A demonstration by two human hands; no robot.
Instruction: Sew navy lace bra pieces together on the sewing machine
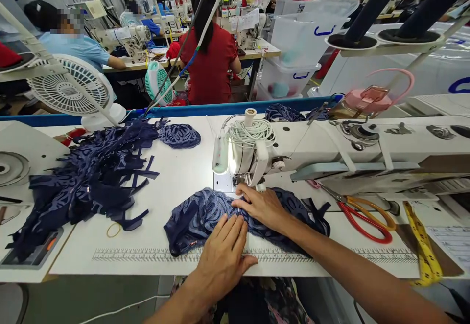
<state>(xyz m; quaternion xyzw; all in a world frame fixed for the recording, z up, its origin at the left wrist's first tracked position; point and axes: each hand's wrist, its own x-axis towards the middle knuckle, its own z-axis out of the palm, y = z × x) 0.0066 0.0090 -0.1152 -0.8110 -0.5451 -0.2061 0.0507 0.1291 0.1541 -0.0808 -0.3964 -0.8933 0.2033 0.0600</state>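
1. Nearest, the left hand (223, 245) lies flat, fingers close together, on a navy lace garment (201, 211) spread over the white surface (183, 170), partly across a printed ruler scale (139, 254).
2. Just beyond, the right hand (263, 209) rests on the same garment, near the needle area; whether it pinches the cloth, I cannot tell.
3. To the right lie a yellow tape measure (422, 245) and scissors (363, 221).
4. Past the hands stands a sewing machine (319, 138), lamp lit.
5. Leftward, navy pieces (99, 167) lie heaped before a white fan (71, 86).
6. Farther off, a person in red (209, 64) faces away.
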